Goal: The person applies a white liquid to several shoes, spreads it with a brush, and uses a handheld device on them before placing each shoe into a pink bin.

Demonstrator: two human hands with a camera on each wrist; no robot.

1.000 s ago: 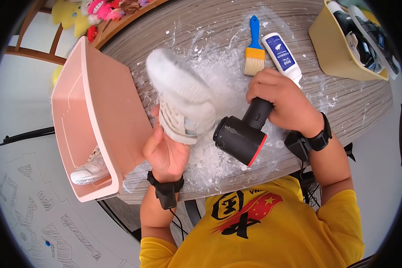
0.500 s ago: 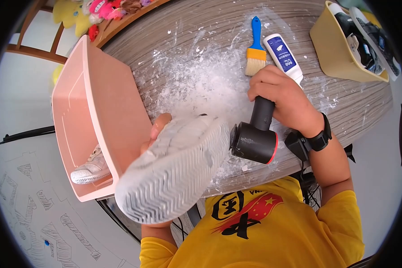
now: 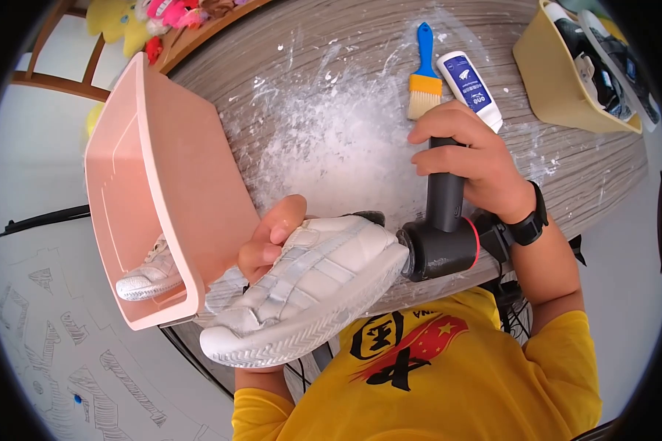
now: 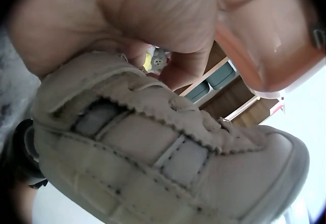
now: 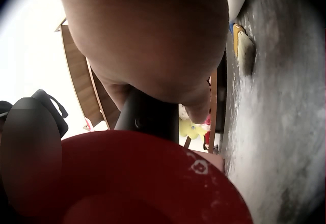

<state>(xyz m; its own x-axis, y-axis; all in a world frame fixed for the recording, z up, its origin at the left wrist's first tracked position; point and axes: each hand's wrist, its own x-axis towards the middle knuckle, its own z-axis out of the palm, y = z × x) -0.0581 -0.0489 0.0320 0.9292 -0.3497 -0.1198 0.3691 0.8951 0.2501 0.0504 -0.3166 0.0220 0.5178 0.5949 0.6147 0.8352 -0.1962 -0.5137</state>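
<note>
A white shoe (image 3: 316, 287), tilted with its toe toward the lower left, is gripped at its ankle opening by the left hand (image 3: 276, 231). In the left wrist view the shoe's side (image 4: 142, 137) fills the lower part, under the left hand (image 4: 137, 20). The right hand (image 3: 478, 162) grips the handle of a black device with a red rim (image 3: 441, 250); its round front end is at the shoe's heel, and whether they touch I cannot tell. The right wrist view has the red end (image 5: 153, 178) large below the right hand (image 5: 147, 35).
A pink bin (image 3: 198, 162) lies at the left with another shoe (image 3: 151, 275) inside. Behind the right hand are a blue-handled brush (image 3: 424, 70) and a white bottle (image 3: 471, 88). A yellow bin (image 3: 544, 81) of shoes stands back right. White powder (image 3: 346, 147) covers the tabletop's middle.
The shoe was upright, then swung down toward the body sole-out, and now its side faces up. The right hand has moved the device toward the body and slightly right.
</note>
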